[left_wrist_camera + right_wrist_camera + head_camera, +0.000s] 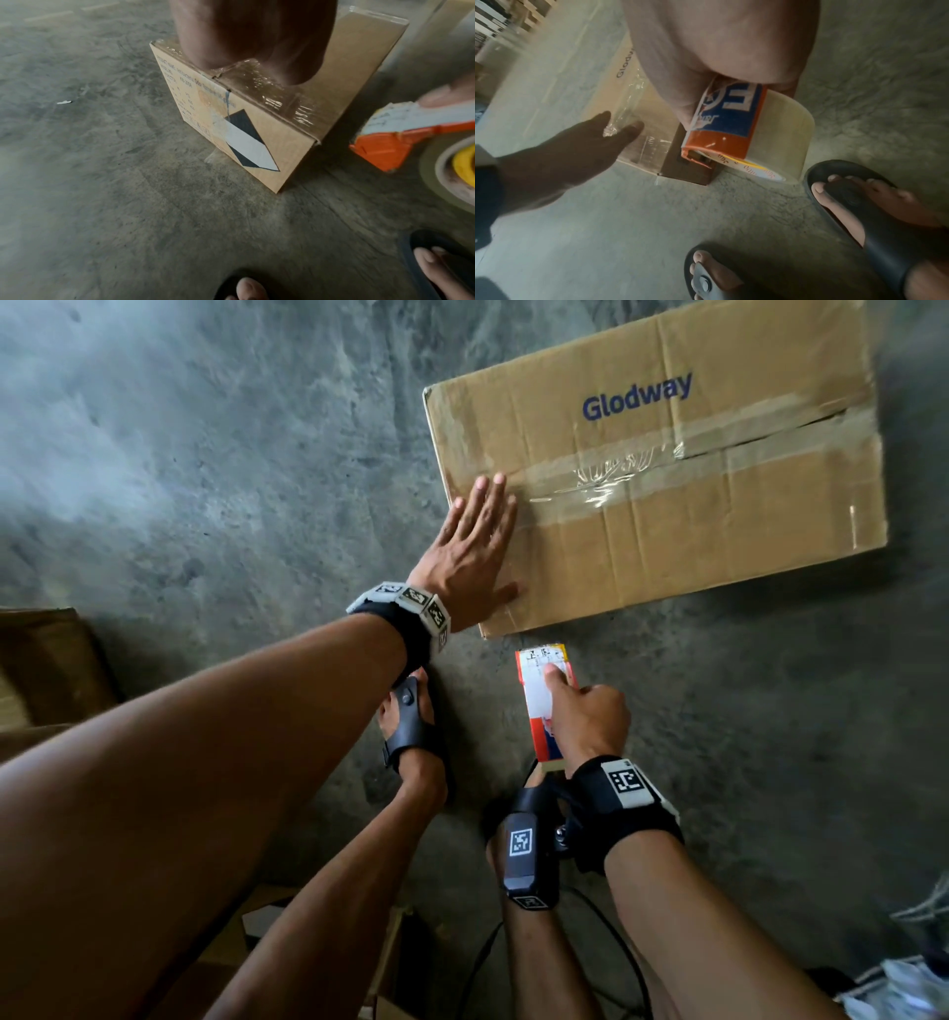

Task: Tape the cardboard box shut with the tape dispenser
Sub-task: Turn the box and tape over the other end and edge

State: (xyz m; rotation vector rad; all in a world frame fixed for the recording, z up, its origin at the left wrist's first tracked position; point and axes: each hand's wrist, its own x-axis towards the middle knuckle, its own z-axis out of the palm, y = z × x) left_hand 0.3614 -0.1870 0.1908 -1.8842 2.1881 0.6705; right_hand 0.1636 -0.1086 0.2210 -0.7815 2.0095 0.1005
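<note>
- Cardboard box (pixel 662 469) lies on the concrete floor (pixel 205 454), upper right of the head view, "Glodway" print up.
- Clear tape (pixel 611 477) already runs along the top seam; it looks wrinkled mid-length, and the far end of the seam toward the right edge appears partly open.
- Left hand (pixel 472 552): fingers straight, palm flat, pressing the taped end at the box's left edge.
- Right hand (pixel 580 716): fingers curled round the tape dispenser (pixel 542 695), thumb on top, held just below the box's near edge, not touching it.
- Judged step: smoothing down a laid strip. Next move likely calls for another pass over the open end.
- Around: sandalled feet (pixel 859 203) just beside the dispenser, cable (pixel 606 942) lower centre, other cardboard (pixel 46 660) at left edge. Nothing blocks the box top.
</note>
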